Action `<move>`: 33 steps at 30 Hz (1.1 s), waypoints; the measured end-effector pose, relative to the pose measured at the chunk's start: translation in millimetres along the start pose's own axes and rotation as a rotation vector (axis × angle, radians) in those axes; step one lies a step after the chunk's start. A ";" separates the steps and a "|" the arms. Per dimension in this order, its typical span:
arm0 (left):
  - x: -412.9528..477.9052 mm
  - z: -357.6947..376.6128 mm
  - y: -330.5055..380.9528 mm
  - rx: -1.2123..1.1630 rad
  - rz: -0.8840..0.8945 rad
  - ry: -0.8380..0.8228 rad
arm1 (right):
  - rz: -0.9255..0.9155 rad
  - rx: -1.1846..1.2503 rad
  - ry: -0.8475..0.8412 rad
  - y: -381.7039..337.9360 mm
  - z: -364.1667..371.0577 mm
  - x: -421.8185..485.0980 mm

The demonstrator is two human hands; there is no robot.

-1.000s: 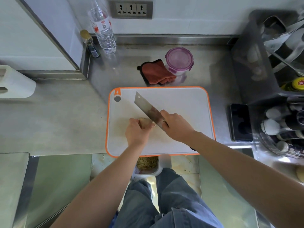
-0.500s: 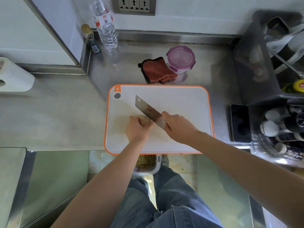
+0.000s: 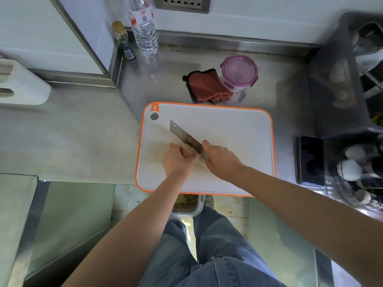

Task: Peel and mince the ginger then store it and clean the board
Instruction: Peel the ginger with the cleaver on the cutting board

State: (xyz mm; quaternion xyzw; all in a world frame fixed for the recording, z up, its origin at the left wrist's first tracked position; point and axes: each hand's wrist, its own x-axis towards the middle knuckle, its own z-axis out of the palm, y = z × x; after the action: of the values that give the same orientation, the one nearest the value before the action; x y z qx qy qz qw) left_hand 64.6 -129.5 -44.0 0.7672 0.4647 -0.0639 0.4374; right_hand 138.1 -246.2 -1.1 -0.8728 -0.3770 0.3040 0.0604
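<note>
Ginger held by left hand; no labels readable.

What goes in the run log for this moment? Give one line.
step: cutting ginger | left hand: holds ginger on cutting board | right hand: grips cleaver, blade against ginger | lidded container: behind board

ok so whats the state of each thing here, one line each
left hand: closed on the pale ginger piece
right hand: gripping the steel cleaver, blade against the ginger
orange-rimmed white cutting board: flat on counter
purple-lidded round container: lid on
clear plastic water bottle: upright
rust-red cloth: crumpled
black phone: screen dark
</note>
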 end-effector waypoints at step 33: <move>-10.4 5.5 6.8 -0.022 0.091 0.082 | 0.089 0.132 0.081 -1.2 -10.3 -28.6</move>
State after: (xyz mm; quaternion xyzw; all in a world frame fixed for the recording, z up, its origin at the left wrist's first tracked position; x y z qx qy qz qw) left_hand 65.8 -141.6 -38.0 0.7846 0.4477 -0.0074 0.4290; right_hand 128.1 -264.0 21.5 -0.8944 -0.3144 0.2949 0.1193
